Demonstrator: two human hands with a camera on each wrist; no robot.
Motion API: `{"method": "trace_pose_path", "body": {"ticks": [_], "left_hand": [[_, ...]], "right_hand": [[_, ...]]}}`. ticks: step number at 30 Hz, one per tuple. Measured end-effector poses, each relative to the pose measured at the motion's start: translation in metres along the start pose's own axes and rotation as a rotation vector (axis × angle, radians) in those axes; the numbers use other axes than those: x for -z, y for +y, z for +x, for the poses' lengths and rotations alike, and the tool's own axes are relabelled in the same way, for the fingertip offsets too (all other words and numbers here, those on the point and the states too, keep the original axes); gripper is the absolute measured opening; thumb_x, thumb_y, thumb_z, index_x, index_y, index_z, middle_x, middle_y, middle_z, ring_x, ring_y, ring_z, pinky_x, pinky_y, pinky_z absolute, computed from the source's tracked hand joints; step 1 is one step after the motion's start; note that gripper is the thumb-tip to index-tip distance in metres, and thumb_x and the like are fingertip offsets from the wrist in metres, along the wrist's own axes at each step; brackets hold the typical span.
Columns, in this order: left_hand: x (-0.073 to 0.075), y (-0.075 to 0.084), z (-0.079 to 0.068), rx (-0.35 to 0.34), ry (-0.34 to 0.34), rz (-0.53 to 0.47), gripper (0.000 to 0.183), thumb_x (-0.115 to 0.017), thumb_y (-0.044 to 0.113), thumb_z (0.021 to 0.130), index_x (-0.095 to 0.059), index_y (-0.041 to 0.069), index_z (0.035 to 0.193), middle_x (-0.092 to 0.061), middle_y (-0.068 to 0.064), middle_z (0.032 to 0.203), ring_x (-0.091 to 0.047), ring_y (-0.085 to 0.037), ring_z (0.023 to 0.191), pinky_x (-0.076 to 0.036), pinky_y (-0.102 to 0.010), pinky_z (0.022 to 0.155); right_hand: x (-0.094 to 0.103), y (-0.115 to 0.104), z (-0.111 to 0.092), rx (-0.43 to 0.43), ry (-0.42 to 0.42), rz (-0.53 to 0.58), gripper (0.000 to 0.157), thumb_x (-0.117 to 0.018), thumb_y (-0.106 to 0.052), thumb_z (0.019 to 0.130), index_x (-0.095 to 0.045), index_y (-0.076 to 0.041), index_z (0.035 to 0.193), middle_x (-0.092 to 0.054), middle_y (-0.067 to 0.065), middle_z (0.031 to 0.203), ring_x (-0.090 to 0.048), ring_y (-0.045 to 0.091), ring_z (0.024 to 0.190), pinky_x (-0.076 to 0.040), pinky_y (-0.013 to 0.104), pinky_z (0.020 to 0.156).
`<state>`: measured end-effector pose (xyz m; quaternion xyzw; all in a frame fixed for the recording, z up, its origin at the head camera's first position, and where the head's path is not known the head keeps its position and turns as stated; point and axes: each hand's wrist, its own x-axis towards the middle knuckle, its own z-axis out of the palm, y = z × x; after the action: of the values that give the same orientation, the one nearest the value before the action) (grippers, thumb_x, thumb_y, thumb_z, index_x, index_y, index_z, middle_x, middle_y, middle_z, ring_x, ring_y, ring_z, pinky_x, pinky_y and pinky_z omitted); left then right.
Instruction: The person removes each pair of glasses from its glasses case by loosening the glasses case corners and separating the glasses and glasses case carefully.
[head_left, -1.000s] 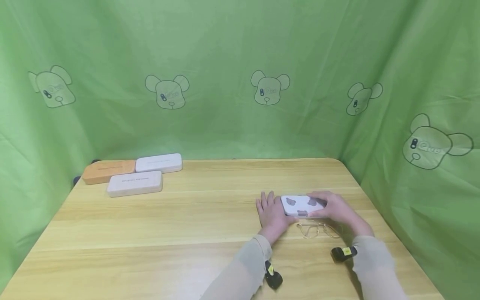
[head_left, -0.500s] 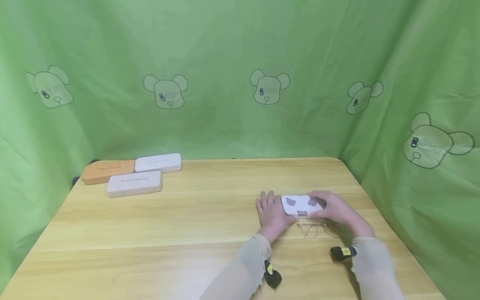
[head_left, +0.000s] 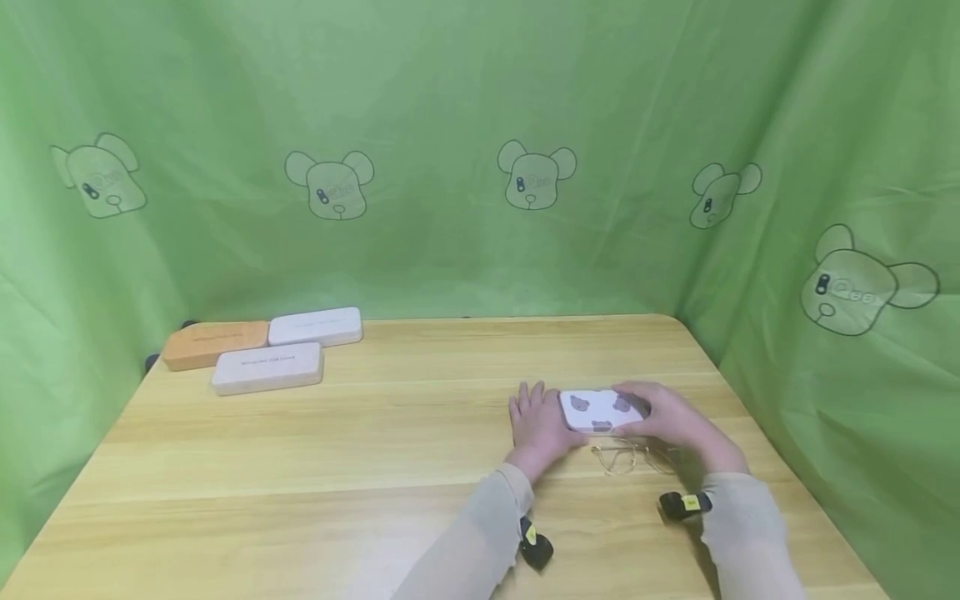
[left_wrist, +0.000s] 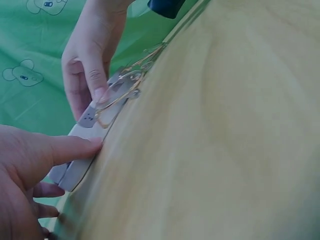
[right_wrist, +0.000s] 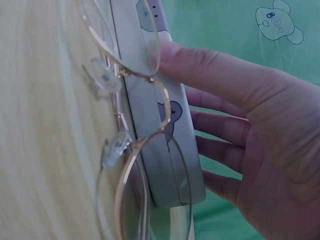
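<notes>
A white glasses case (head_left: 600, 408) printed with grey-brown bears lies at the right of the table and looks closed. My left hand (head_left: 538, 429) holds its left end, thumb along the front wall and the other fingers spread on the tabletop. Around the right end, my right hand (head_left: 667, 417) grips the case, its thumb on the front side and its fingers behind. Just in front of the case lies a pair of thin gold-rimmed glasses (right_wrist: 167, 107), touched by neither hand as far as I can see. The left wrist view shows both thumbs against the case's front (left_wrist: 75, 175).
At the table's back left corner sit an orange case (head_left: 217, 346), a white case (head_left: 315, 326) and a pale case (head_left: 267, 369), close together. Green curtain (head_left: 435, 250) with bear drawings encloses the wooden table (head_left: 337, 442) behind and at the sides.
The left wrist and forearm have shifted slightly leftward. Both hands stay at the ends of the case, and the glasses lie where they were.
</notes>
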<state>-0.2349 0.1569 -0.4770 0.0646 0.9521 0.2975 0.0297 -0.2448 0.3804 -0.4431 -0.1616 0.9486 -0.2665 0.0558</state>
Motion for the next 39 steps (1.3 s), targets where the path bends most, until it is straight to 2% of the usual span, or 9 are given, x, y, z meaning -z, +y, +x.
{"method": "trace_pose_path", "body": {"ticks": [4,11,16,20,26,33,39], "left_hand": [[0.009,-0.005,0.001,-0.039,-0.057,0.002,0.09,-0.084,0.05,0.067,-0.047,0.017,0.142,-0.037,-0.006,0.156,-0.022,-0.032,0.15,-0.016,-0.052,0.123],[0.034,-0.021,0.004,-0.196,-0.158,0.123,0.086,-0.081,0.049,0.071,-0.047,0.016,0.142,-0.041,-0.006,0.154,-0.033,-0.029,0.146,-0.026,-0.047,0.121],[0.049,-0.033,0.007,-0.259,-0.22,0.094,0.081,-0.082,0.044,0.073,-0.049,0.015,0.141,-0.048,-0.005,0.149,-0.041,-0.023,0.141,-0.03,-0.044,0.12],[0.06,-0.043,0.01,-0.259,-0.25,0.032,0.077,-0.08,0.039,0.076,-0.049,0.015,0.142,-0.052,-0.004,0.147,-0.045,-0.023,0.138,-0.031,-0.048,0.118],[0.074,-0.058,0.011,-0.216,-0.281,-0.097,0.068,-0.073,0.035,0.085,-0.046,0.013,0.144,-0.054,-0.007,0.145,-0.049,-0.026,0.135,-0.031,-0.057,0.116],[0.091,-0.076,0.012,-0.235,-0.255,-0.102,0.062,-0.068,0.034,0.09,-0.046,0.012,0.143,-0.055,-0.01,0.142,-0.052,-0.026,0.131,-0.042,-0.046,0.111],[0.115,-0.089,0.008,-0.246,-0.221,-0.097,0.058,-0.064,0.033,0.093,-0.046,0.012,0.144,-0.054,-0.011,0.144,-0.052,-0.028,0.132,-0.042,-0.044,0.112]], "right_hand": [[0.001,-0.001,0.0,0.027,0.0,-0.018,0.083,-0.084,-0.035,0.069,-0.052,0.003,0.136,-0.057,0.026,0.134,-0.053,0.045,0.122,-0.036,0.065,0.107],[0.007,-0.004,-0.003,0.07,0.022,-0.018,0.081,-0.084,-0.037,0.07,-0.053,0.0,0.135,-0.058,0.024,0.134,-0.053,0.045,0.123,-0.036,0.065,0.106],[0.014,-0.011,-0.006,0.047,0.029,-0.016,0.074,-0.082,-0.029,0.075,-0.052,-0.001,0.137,-0.056,0.026,0.136,-0.05,0.047,0.125,-0.035,0.065,0.107],[0.019,-0.018,-0.008,0.006,0.051,-0.029,0.069,-0.077,-0.029,0.081,-0.051,-0.002,0.138,-0.052,0.027,0.139,-0.045,0.05,0.129,-0.032,0.067,0.108],[0.022,-0.024,-0.01,-0.013,0.108,-0.068,0.065,-0.073,-0.035,0.085,-0.051,-0.005,0.139,-0.052,0.024,0.141,-0.045,0.049,0.13,-0.031,0.066,0.109],[0.02,-0.028,-0.009,0.01,0.131,-0.085,0.063,-0.07,-0.038,0.088,-0.051,-0.005,0.139,-0.053,0.021,0.142,-0.045,0.047,0.131,-0.032,0.066,0.108],[0.017,-0.041,-0.002,0.064,0.154,-0.112,0.064,-0.066,-0.04,0.091,-0.048,-0.005,0.141,-0.054,0.02,0.141,-0.047,0.045,0.13,-0.034,0.065,0.108]]}}
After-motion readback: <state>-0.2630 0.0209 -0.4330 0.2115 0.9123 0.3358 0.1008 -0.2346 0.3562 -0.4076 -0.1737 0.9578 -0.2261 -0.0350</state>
